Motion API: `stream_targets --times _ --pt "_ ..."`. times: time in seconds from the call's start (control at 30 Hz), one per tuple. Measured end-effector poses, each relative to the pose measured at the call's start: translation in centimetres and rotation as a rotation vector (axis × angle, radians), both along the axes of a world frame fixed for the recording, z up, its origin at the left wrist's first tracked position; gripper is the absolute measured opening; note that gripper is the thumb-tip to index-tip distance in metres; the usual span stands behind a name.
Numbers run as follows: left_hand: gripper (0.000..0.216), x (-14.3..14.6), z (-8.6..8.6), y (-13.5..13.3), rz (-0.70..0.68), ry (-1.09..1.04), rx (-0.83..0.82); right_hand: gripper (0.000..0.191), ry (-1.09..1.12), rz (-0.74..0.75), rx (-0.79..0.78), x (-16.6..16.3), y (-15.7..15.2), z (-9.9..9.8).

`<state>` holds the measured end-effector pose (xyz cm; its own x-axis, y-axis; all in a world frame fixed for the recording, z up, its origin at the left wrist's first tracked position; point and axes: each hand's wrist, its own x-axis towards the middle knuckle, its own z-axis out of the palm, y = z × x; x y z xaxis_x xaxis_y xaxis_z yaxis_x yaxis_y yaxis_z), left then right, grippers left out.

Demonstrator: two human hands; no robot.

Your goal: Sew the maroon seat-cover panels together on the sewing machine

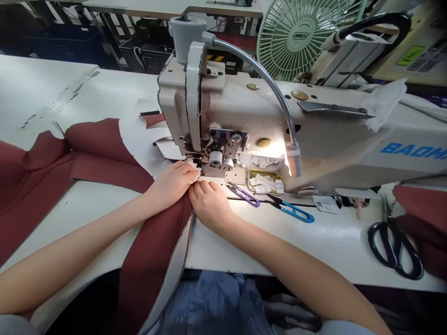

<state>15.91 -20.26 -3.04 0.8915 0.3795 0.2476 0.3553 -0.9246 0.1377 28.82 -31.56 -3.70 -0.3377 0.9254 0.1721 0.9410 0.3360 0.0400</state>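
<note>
A long strip of dark red fabric [104, 163] with a white backing runs from the left of the table, under the needle of a cream sewing machine [244, 121], and hangs over the front edge. My left hand [172, 184] lies on the fabric right before the presser foot, fingers curled and pressing it down. Beside it, my right hand [209, 202] pinches the fabric's edge with closed fingers. Both hands touch each other at the needle plate.
Purple thread snips [246, 194] and blue thread snips [293, 210] lie right of my hands. A small tin of white labels [265, 182] sits under the gooseneck lamp [293, 158]. Black scissors [394, 249] and more red fabric [422, 209] are far right. A green fan [300, 32] stands behind.
</note>
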Motion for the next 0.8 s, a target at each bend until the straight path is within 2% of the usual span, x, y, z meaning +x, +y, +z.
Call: stream_targets --times 0.23,0.33,0.43,0.53,0.63,0.8 --pt "0.021 1.7 1.4 0.8 0.063 0.148 0.046 0.030 0.001 -0.056 -0.032 0.9 1.1 -0.5" --pt "0.021 1.2 2.5 0.9 0.013 0.213 0.080 0.029 0.048 -0.077 -0.011 1.1 0.8 -0.5" --pt "0.021 0.3 3.8 0.0 -0.060 0.268 0.189 0.025 0.148 0.001 -0.002 1.0 -0.1 -0.1" --pt "0.019 -0.1 4.7 -1.2 -0.077 0.371 0.242 0.020 0.168 0.152 -0.081 0.9 -1.0 0.7" --pt "0.017 0.3 4.6 -1.7 -0.082 0.424 0.193 0.019 0.126 0.200 -0.153 1.0 -1.1 1.6" --pt "0.015 0.9 4.0 -0.7 -0.058 0.409 0.134 0.019 0.097 0.152 -0.162 1.7 -0.4 1.8"
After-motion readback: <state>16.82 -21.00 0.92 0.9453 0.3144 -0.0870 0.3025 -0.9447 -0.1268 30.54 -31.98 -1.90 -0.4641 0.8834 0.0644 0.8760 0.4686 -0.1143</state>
